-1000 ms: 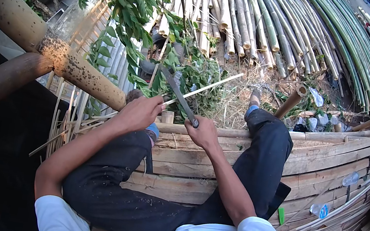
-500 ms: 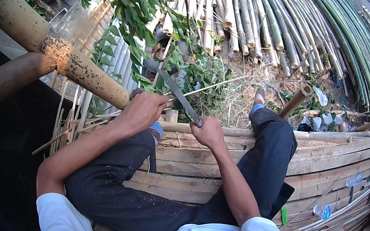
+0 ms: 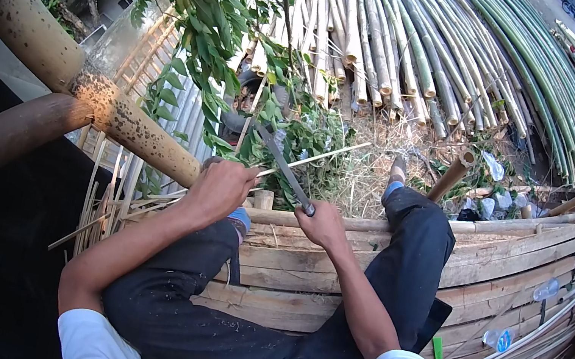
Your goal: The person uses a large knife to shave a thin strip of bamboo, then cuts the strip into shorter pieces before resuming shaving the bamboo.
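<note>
knife (image 3: 294, 184) of flat grey metal across slender pale strip (image 3: 322, 157)

The head camera looks forward and down from close above the left hand (image 3: 218, 189) and right hand (image 3: 323, 226).

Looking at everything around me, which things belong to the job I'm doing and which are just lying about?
In the job:
- long grey metal blade, in your right hand
- thin pale strip, in your left hand

Probably just lying about:
- clear plastic container with blue marking
- small bright green flat piece
</note>
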Motion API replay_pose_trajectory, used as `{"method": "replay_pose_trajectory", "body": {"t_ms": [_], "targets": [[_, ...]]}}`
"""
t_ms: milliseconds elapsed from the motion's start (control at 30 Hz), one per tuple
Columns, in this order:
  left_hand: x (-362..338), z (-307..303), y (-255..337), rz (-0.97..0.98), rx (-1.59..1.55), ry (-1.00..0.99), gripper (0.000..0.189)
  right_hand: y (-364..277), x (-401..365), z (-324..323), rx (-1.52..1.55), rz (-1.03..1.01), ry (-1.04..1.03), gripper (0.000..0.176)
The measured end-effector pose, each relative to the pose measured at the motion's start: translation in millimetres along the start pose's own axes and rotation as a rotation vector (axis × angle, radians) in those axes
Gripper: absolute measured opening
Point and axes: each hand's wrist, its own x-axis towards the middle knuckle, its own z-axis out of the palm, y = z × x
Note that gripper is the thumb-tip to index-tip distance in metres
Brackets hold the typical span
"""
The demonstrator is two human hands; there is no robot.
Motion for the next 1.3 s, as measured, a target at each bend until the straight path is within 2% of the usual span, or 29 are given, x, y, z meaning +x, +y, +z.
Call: {"method": "replay_pose_trajectory", "body": {"t_ms": [167,233,300,400,500,567,633,667,767,967,1067,1167,1233,1300], "targets": [[-2,2,1,-0.043,-0.073,-0.014,0.021,-13,-6,7,0.058,-0.015,-0.058,0.033],[-3,0,2,-0.023,-0.079,-0.003,0.020,-2,1,6,-0.026,0.020,-0.041,0.033],[-2,-2,0,-0.025,-0.077,0.015,0.020,11,6,2,-0.013,0.033,-0.029,0.033],[-3,-5,-3,-0.024,-0.079,0.032,0.019,47,20,3,0.030,0.196,0.078,0.034],[-4,-6,-4,-0.032,-0.064,0.027,0.019,62,28,4,0.086,0.216,0.095,0.034],[-3,-6,-5,-0.041,-0.051,0.019,0.019,54,27,4,0.079,0.214,0.038,0.037],[-2,-4,-5,-0.053,-0.072,0.010,0.018,24,12,8,0.039,0.012,0.040,0.035],[-2,-3,-4,-0.057,-0.074,0.000,0.018,8,3,8,0.046,-0.022,0.016,0.034],[-2,-2,1,-0.030,-0.091,0.023,0.018,-19,-9,5,0.037,0.011,-0.090,0.032],[0,-3,3,0.019,-0.120,0.027,0.018,15,7,4,-0.047,-0.063,-0.003,0.030],[-2,-10,3,-0.004,-0.150,0.040,0.017,40,18,-3,0.029,0.174,0.103,0.036],[-6,-7,-1,-0.015,-0.162,0.046,0.016,76,35,5,0.180,0.229,0.136,0.039],[-5,-11,1,-0.032,-0.164,0.038,0.018,67,33,2,0.170,0.196,0.160,0.039],[-4,-11,2,-0.050,-0.171,0.028,0.020,53,27,5,0.255,0.062,0.156,0.037]]}}
